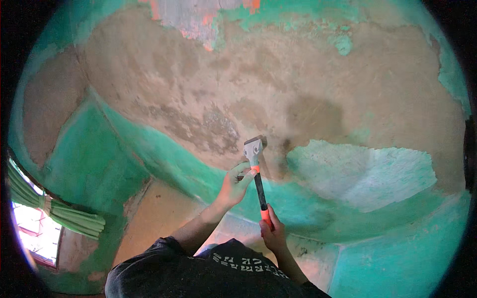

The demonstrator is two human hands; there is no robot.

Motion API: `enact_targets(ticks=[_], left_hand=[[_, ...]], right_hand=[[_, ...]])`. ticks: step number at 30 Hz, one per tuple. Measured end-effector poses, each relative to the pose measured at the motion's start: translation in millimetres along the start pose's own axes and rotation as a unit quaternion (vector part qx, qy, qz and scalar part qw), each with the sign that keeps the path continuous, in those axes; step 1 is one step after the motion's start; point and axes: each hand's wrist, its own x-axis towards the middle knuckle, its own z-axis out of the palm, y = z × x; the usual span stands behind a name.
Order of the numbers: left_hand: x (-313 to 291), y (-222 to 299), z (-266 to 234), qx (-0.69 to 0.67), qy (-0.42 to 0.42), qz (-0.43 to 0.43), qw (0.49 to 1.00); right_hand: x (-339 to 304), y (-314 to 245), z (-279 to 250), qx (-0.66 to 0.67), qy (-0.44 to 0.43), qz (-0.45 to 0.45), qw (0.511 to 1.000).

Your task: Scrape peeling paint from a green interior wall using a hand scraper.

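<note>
Paint-scraping, apparently: gripping the long-handled scraper [260, 191] with left hand [236, 183] at neck and right hand [275, 232] at base, probably needing flat pressure against the wall [323, 64] next.

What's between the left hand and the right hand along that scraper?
The scraper's black shaft spans from left hand to right hand, shown in the head view.

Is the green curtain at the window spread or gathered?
Gathered: the green curtain is cinched by a pale tie, leaving the bright window uncovered below it.
</note>
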Motion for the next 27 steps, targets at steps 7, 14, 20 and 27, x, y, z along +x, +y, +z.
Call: enact_targets(ticks=[7,14,20,27], left_hand=[[32,32,-25,0.016,-0.014,0.125,0.992],[76,52,-70,0.074,-0.026,0.206,0.975],[105,99,-85,0.065,-0.059,0.235,0.968],[145,173,-71,0.015,-0.138,0.265,0.954]], right_hand=[[19,-32,36,0.043,0.053,-0.009,0.998],[51,-75,97,-0.084,0.19,-0.082,0.975],[79,-112,139,-0.176,0.31,-0.163,0.92],[111,-170,145,-0.217,0.41,-0.248,0.85]])
